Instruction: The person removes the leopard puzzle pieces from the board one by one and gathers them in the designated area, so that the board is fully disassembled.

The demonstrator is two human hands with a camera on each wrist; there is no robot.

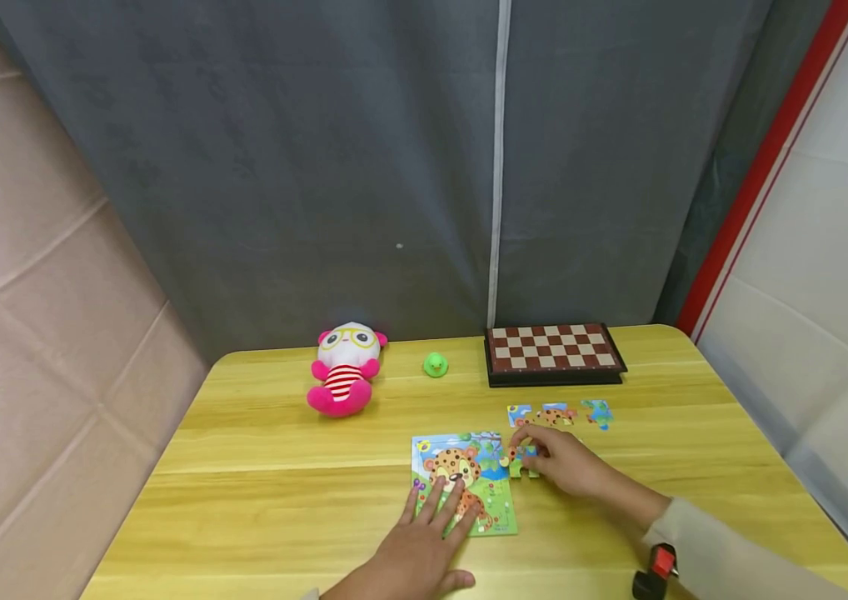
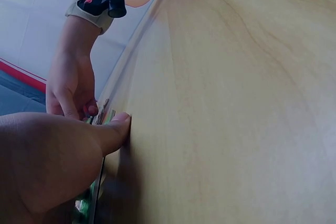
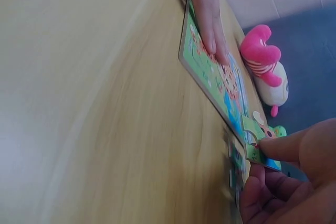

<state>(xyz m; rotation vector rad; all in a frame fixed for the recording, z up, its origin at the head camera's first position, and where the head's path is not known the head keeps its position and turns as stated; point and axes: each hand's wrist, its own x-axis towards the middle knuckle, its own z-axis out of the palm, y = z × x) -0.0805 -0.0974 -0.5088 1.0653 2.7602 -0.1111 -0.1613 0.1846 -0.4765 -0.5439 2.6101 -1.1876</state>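
Left hand (image 1: 420, 550): fingers spread, resting on the puzzle board (image 1: 500, 500) beneath them. Right hand (image 1: 562, 460): thumb and fingers pinch a puzzle piece (image 3: 253, 129); the board lies just left.

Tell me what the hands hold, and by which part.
The right hand pinches a puzzle piece by its edge; the left hand, on the puzzle board, holds nothing.

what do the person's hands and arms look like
The left hand and right hand are ungloved. The right sleeve is pale beige fabric; a black, red-patched device sits at that wrist; only a sliver of pale left sleeve shows.
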